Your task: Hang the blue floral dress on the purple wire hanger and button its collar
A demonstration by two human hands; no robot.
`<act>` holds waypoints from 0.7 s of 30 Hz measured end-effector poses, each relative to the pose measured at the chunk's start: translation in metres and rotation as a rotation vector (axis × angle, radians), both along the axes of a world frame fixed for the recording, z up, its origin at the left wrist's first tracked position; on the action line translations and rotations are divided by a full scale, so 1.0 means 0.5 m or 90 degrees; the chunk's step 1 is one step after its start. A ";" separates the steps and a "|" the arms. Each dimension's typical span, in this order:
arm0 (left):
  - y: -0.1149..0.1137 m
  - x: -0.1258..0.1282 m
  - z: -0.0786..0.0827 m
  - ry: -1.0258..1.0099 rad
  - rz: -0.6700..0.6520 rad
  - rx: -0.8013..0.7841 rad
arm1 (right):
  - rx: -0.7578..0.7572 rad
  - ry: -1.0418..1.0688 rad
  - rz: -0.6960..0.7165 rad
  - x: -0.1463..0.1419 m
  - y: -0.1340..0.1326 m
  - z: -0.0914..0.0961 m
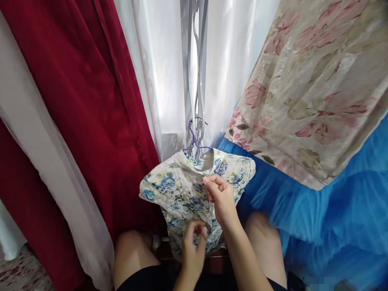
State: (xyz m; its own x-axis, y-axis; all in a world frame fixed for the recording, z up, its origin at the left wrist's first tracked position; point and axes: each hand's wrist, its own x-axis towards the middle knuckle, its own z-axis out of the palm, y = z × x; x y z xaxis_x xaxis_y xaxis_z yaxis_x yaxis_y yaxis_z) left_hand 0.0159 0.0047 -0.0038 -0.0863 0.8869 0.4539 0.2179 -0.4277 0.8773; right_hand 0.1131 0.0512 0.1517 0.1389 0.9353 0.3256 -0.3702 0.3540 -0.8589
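A short-sleeved white blouse with blue flowers and green leaves hangs in front of me on a purple hanger. My right hand is closed in a pinch at the front of the round neckline. A small metallic-looking piece shows at its fingertips, too small to name. Lower down, before the blouse's front, my left hand curls with thumb and forefinger together. It is slightly blurred, and whatever lies between those fingertips cannot be made out. Both hands cover parts of the blouse.
Grey metal bars rise behind the hanger, before a white curtain. Long dark red fabric hangs on the left. On the right are a beige floral cloth and blue tulle. My knees flank the blouse.
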 end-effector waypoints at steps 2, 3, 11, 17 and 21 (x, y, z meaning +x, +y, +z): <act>0.039 -0.029 0.105 -0.009 0.043 0.109 | 0.020 -0.008 0.012 0.007 0.013 0.019; 0.061 -0.041 0.162 -0.010 0.058 0.178 | 0.035 -0.013 0.016 0.009 0.017 0.034; 0.156 -0.045 0.406 0.136 0.042 0.369 | 0.111 -0.228 -0.061 0.021 0.048 0.103; 0.149 -0.064 0.430 0.065 0.200 0.425 | -0.002 -0.357 -0.131 0.007 0.054 -0.028; 0.189 -0.156 0.414 -0.044 0.320 0.361 | -0.022 -0.301 -0.053 -0.002 0.003 -0.070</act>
State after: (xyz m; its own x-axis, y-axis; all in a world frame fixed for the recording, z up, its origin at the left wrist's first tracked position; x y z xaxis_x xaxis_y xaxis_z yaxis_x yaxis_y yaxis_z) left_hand -0.0619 0.0994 0.2030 -0.4632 0.3665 0.8069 0.4576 -0.6808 0.5719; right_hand 0.1121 0.0529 0.1168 0.0574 0.9385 0.3404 0.0927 0.3345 -0.9378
